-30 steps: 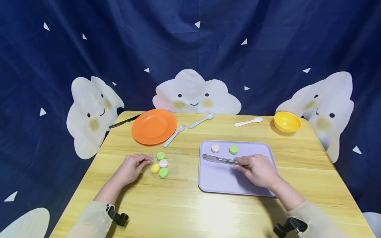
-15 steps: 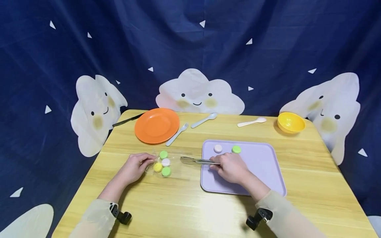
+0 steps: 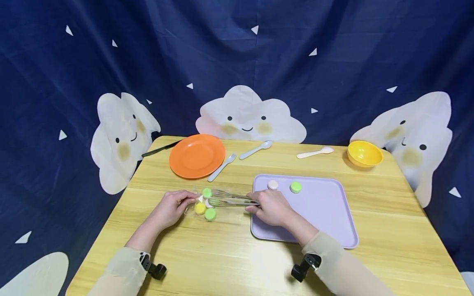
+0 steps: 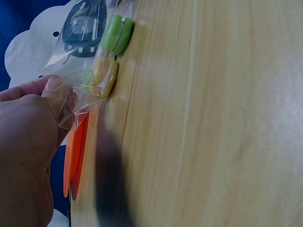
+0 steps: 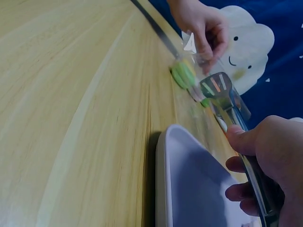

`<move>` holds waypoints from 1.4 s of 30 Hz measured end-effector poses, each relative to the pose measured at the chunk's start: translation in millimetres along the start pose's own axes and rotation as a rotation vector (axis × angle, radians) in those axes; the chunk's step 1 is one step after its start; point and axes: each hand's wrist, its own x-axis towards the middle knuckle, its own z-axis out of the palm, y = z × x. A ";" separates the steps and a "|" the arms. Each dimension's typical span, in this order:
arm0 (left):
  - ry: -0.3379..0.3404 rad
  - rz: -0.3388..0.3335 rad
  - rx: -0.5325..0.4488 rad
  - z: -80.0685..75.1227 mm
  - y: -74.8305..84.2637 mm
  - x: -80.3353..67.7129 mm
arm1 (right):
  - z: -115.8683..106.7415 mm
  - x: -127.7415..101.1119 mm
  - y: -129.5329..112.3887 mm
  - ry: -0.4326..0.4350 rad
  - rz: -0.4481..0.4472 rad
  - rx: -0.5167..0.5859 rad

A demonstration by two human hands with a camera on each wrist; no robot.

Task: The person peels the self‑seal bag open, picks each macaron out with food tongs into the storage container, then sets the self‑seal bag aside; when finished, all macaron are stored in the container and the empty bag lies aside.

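My left hand pinches the edge of a clear plastic bag. Inside the bag several macarons lie on the table: a yellow one, a pale pink one mostly covered in the head view, and green ones, such as the near green macaron. With my right hand I grip metal tongs with slotted ends. Their arms are spread, and the ends overlap the pink and far green macarons in the head view. A pale pink macaron and a green macaron sit on the lilac tray.
Behind the bag lie an orange plate, a black knife and a grey-blue fork. Farther back are a blue spoon, a pale pink spoon and a yellow bowl. A dark blue curtain hangs behind the table.
My right hand has carried the tongs left, from over the tray to the bagged macarons, and their arms have spread. My left hand still holds the bag's edge.
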 end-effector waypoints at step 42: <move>-0.011 0.025 0.020 -2.4 -2.1 -3.0 | -30.1 -12.8 16.3 -0.033 -0.036 -0.095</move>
